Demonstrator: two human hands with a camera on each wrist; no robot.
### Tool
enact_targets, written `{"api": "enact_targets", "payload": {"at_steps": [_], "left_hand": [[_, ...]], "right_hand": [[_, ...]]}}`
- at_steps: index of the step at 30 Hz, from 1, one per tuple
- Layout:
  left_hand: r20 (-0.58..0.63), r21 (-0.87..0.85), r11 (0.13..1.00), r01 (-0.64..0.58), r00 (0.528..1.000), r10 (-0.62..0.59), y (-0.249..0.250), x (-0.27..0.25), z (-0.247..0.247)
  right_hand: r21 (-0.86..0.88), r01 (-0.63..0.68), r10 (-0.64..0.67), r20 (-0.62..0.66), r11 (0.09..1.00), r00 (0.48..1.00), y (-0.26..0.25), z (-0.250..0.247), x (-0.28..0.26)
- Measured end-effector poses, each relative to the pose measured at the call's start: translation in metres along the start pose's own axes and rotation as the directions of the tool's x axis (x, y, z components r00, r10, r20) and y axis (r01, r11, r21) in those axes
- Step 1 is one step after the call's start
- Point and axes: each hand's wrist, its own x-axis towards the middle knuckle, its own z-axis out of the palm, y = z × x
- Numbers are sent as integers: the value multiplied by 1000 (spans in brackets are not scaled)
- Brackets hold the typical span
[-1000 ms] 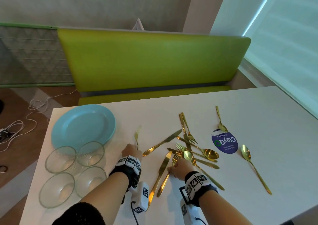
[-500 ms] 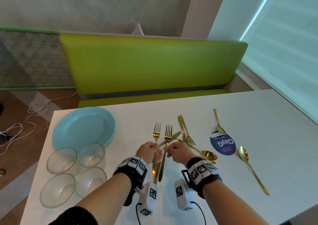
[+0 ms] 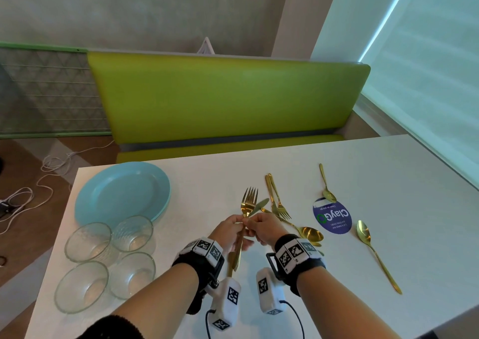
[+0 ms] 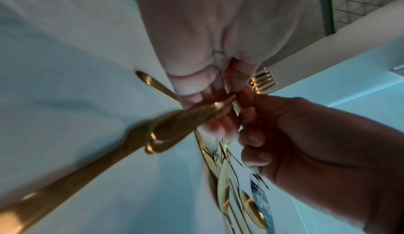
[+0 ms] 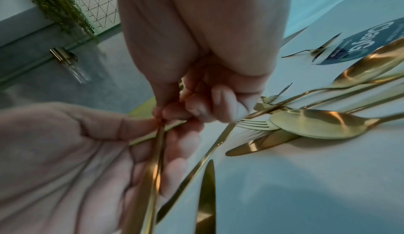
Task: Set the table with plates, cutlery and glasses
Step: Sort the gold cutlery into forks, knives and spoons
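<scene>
Forks (image 3: pixel 249 200) stand upright btwn your hands, tines up, above table (image 3: pixel 388 172); left hand (image 3: pixel 228 231) grips handles, right hand (image 3: pixel 264 226) pinches necks. Plate (image 3: pixel 121 190) lies left, nearer left hand.

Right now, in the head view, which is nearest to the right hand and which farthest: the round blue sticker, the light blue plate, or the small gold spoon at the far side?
1. Round blue sticker: just right of the right hand.
2. Light blue plate: left, beyond the left hand.
3. Small gold spoon: far right side, past the sticker. It and the plate are close to call.
</scene>
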Motion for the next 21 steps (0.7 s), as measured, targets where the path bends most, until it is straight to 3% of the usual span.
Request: {"api": "enact_targets", "payload": {"at_steps": [8,15,21], "left_hand": [[-64,117,992,-34,997,42,-1,6,2],[-142,140,990,-16,989,36,10,14,-10],[-203,106,994,29,979,-7,12,24,-12]], "right_hand": [[-92,-21,12,-99,996,995,10,-9,4],[-361,-256,120,-358,897,926,44,-62,12],[-514,-310,145,-336,800,931,63,-59,16]]}}
